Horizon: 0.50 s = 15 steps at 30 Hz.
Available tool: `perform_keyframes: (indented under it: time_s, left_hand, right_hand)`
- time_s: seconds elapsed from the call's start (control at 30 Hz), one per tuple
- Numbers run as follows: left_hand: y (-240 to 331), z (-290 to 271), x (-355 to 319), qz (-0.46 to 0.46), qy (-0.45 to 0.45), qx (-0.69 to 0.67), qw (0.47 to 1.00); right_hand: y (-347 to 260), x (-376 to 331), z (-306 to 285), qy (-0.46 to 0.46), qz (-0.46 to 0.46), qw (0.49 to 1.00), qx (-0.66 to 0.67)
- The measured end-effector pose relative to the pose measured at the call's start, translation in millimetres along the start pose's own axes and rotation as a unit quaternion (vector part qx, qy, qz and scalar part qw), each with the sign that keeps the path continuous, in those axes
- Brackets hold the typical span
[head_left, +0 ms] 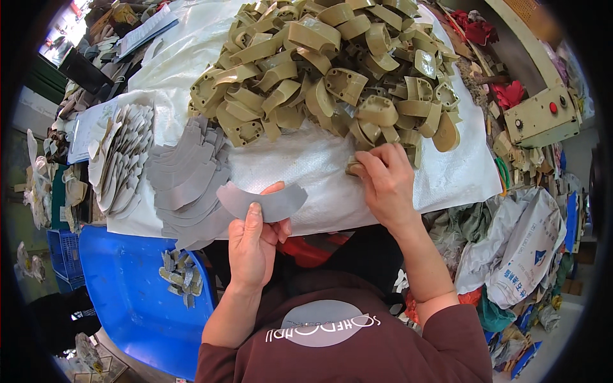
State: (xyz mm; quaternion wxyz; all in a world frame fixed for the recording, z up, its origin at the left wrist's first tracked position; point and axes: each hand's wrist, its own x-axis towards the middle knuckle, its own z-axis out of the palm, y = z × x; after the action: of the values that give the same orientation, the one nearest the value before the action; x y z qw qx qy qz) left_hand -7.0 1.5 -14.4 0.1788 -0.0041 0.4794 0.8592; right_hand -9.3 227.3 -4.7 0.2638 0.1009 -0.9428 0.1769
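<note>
My left hand (255, 239) pinches a grey curved strip (265, 203) between thumb and fingers, holding it up in front of me. At the near edge of a big heap of olive-tan moulded shoe heels (313, 35), my right hand (389, 185) closes its fingers on one shoe heel (354, 167), mostly hidden behind them. Left of the strip lies a fanned stack of similar grey curved pieces (182, 172). Beyond that stack, further left, stands a row of paler grey pieces (122, 169) packed close together.
White woven sheeting (287, 159) covers the table under the heap. A blue basin (137, 306) with several scraps (182, 274) sits below the table's left edge. At the right are a control box (543, 115) with a red button and white plastic sacks (527, 249).
</note>
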Motion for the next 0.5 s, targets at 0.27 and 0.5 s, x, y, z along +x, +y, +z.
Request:
perform_keyframes:
  time_s: [0.27,0.5]
  left_hand:
    - [0,-1,0,0.001,0.001,-0.035,0.999]
    - [-2,-1,1,-0.007,-0.013,-0.06,0.998]
  right_hand:
    - [3,-33,11,0.083,0.07,0.989,0.105]
    - [3,-51,6,0.0,0.058,0.976,0.212]
